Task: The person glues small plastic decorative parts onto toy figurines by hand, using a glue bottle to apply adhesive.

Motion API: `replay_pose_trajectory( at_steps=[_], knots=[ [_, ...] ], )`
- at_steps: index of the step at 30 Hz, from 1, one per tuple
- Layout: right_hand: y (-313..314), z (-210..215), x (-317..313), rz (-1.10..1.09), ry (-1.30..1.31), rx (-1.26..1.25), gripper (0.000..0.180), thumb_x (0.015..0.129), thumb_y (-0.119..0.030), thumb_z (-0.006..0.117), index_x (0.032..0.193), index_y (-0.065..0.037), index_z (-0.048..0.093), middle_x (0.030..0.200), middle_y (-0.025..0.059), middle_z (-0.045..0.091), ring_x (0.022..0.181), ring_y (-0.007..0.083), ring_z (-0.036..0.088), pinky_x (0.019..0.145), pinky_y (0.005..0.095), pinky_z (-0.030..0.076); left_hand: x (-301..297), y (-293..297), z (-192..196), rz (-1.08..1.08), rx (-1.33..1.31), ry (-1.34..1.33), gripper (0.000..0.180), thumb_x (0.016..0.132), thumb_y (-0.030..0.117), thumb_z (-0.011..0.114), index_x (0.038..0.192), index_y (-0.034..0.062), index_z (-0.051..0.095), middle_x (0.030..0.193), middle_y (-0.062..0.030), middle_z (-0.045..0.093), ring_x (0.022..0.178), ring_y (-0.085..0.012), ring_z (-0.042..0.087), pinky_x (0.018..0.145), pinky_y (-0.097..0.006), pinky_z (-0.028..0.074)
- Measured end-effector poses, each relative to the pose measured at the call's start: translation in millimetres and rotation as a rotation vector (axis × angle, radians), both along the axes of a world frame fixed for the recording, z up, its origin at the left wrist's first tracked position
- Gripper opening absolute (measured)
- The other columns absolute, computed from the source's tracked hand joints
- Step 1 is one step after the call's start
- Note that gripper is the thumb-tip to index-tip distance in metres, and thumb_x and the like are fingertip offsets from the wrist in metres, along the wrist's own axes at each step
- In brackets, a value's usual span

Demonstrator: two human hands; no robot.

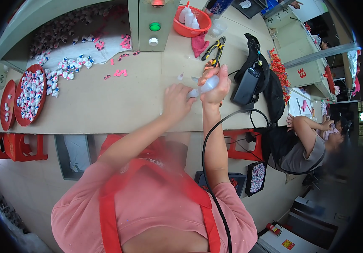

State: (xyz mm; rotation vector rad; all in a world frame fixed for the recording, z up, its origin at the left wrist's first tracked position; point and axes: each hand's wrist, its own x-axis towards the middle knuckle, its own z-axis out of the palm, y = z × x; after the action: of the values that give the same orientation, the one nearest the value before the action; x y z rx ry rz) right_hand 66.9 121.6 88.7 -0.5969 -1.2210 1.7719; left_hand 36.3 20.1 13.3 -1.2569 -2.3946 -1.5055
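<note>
My right hand [219,86] is wrapped round a translucent white squeeze bottle [209,84], held tilted above the table with its narrower end toward my left hand. My left hand [177,101] is closed on a whitish translucent piece [193,93] that meets that end; whether it is part of the bottle or a second container, I cannot tell. On the table just beyond my hands lies a small white nozzle cap [180,77]. Pliers with yellow and black handles [216,48] lie farther off, behind my right hand.
Left, a red tray [31,119] holds small white figures, with several more [69,67] before a machine opening. Pink pieces [120,73] lie nearby. A red basket [207,29] of squeeze bottles stands far off. Right are a black bag [274,90], cable [204,156] and seated person [306,147].
</note>
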Motion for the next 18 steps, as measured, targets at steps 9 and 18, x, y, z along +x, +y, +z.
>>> replay_pose_trajectory(
  at_steps=[9, 18],
  knots=[
    [5.3, -3.9, -0.2, 0.008, 0.029, -0.006, 0.052, 0.098, -0.039, 0.037, 0.061, -0.005, 0.05, 0.051, 0.0088, 0.048, 0.042, 0.0177, 0.043, 0.044, 0.0297, 0.04, -0.2, -0.4, -0.4, -0.006, -0.017, 0.003, 0.023, 0.07, 0.018, 0.075, 0.089, 0.0083, 0.067, 0.084, -0.006, 0.06, 0.085, -0.0264, 0.054, 0.077, -0.038, 0.037],
    [7.3, -5.5, -1.1, 0.01, 0.042, 0.012, 0.053, 0.098, -0.039, 0.036, 0.061, -0.005, 0.05, 0.05, 0.0096, 0.048, 0.042, 0.0183, 0.043, 0.043, 0.0298, 0.039, 0.3, 1.0, 1.7, -0.013, -0.02, -0.017, 0.025, 0.068, 0.016, 0.076, 0.089, 0.0076, 0.066, 0.087, -0.0055, 0.059, 0.088, -0.0264, 0.053, 0.08, -0.039, 0.037]
  ],
)
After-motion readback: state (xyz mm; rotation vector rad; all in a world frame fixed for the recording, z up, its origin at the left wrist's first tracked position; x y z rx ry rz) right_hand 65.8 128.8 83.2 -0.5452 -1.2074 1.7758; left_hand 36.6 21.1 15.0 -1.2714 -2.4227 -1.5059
